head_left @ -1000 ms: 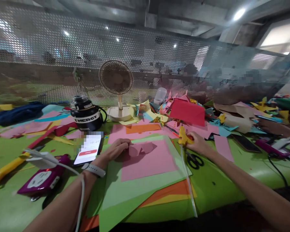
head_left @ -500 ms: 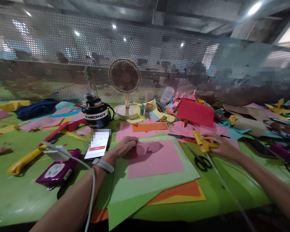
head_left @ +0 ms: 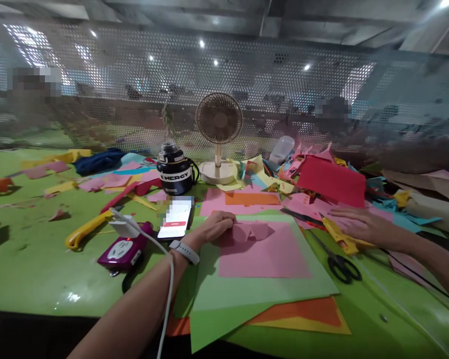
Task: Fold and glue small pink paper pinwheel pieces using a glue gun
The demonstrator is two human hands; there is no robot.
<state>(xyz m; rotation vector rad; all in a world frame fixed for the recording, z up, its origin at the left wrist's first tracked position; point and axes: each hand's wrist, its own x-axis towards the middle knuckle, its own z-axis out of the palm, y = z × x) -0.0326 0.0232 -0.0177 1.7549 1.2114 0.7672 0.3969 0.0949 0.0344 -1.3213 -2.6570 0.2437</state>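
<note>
1. Here's our left hand [head_left: 219,227], fingers curled closed on the pink cut-out [head_left: 260,231] over the pink sheet [head_left: 265,262]; a loose pinch could skew it.
2. Our right hand [head_left: 361,225] spreads open, apparently empty, beside the glue gun [head_left: 336,235]; if that's hot, a brush could burn us.
3. The white cable [head_left: 170,289] crosses our left forearm [head_left: 134,304]; one swing could drag it.
</note>
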